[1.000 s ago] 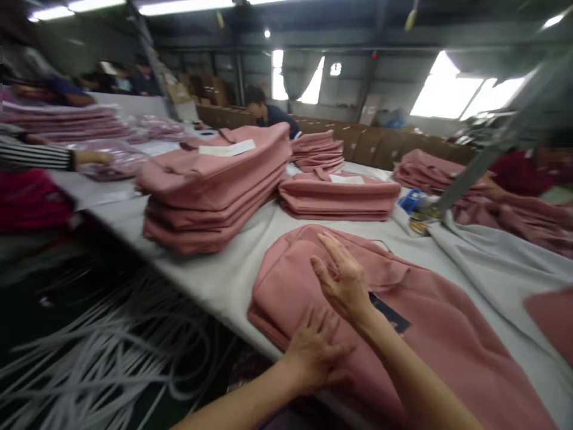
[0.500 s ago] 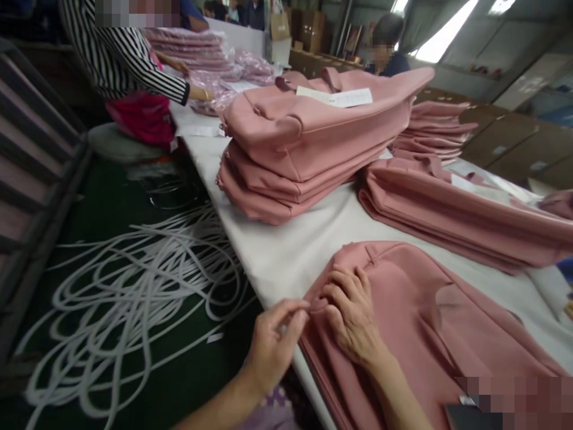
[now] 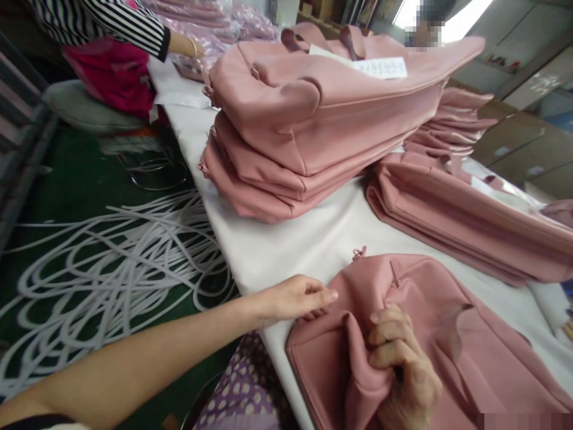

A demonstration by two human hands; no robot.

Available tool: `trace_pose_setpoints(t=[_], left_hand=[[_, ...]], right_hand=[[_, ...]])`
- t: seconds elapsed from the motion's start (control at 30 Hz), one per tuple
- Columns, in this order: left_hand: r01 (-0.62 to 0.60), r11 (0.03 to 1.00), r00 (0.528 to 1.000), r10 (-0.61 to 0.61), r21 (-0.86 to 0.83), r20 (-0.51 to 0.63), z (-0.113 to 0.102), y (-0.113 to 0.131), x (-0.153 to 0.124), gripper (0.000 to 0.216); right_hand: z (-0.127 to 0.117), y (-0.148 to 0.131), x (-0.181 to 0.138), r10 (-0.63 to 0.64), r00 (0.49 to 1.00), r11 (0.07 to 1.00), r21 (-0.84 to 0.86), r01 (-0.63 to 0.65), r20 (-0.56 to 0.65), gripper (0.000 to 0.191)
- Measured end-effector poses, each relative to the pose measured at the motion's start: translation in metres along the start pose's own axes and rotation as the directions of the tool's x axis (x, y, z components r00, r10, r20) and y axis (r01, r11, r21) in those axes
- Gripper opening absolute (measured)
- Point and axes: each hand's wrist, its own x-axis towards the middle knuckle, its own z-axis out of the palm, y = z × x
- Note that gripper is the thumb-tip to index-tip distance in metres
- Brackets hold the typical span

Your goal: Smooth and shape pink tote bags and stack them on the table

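Right hand [image 3: 398,358] fisted, gripping a bunched fold of the pink bag [image 3: 447,346] lying on the bench [image 3: 313,239]. Left hand [image 3: 295,297] loosely open, fingertips at the bag's corner. Half a second ago both hands pinched that corner.

Pink bag [image 3: 430,334] bunched in right hand [image 3: 403,364]. Stacked bags [image 3: 313,119] beyond hands: same pink. Table cover [image 3: 290,245] under left hand [image 3: 295,295]: white. Co-worker's sleeve [image 3: 111,24] far left: black-white stripes. Floor cords [image 3: 111,263] left: white on green.

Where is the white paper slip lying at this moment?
In the head view, upper right, the white paper slip lies on top of the tall stack of pink bags.
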Motion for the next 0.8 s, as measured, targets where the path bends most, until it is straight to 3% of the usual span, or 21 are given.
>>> trace_pose_setpoints(t=[0.17, 0.27, 0.4, 0.57, 0.8], left_hand=[[0.183, 0.904, 0.976, -0.213, 0.386, 0.037, 0.009, 0.028, 0.023, 0.050], [0.293, 0.875, 0.926, -0.359, 0.385, 0.112, 0.020, 0.045, 0.032, 0.030], [0.337, 0.839, 0.883, -0.439, 0.426, 0.166, 0.031, 0.057, 0.042, 0.017], [0.367, 0.835, 0.879, -0.455, 0.410, 0.140, 0.036, 0.054, 0.048, 0.015], [0.363, 0.907, 0.932, -0.355, 0.214, -0.079, 0.038, 0.043, 0.038, 0.014]], right_hand=[[-0.002, 0.003, -0.008, -0.131, 0.989, 0.987, -0.084, 0.137, 0.069, 0.041], [-0.003, 0.007, -0.011, -0.192, 0.971, 0.969, -0.130, 0.211, 0.143, 0.036], [-0.001, 0.006, -0.007, -0.234, 0.944, 0.948, -0.162, 0.275, 0.234, 0.026], [0.001, 0.003, 0.002, -0.290, 0.922, 0.923, -0.179, 0.341, 0.257, 0.018], [-0.003, 0.004, -0.002, -0.297, 0.918, 0.920, -0.180, 0.349, 0.263, 0.016]])
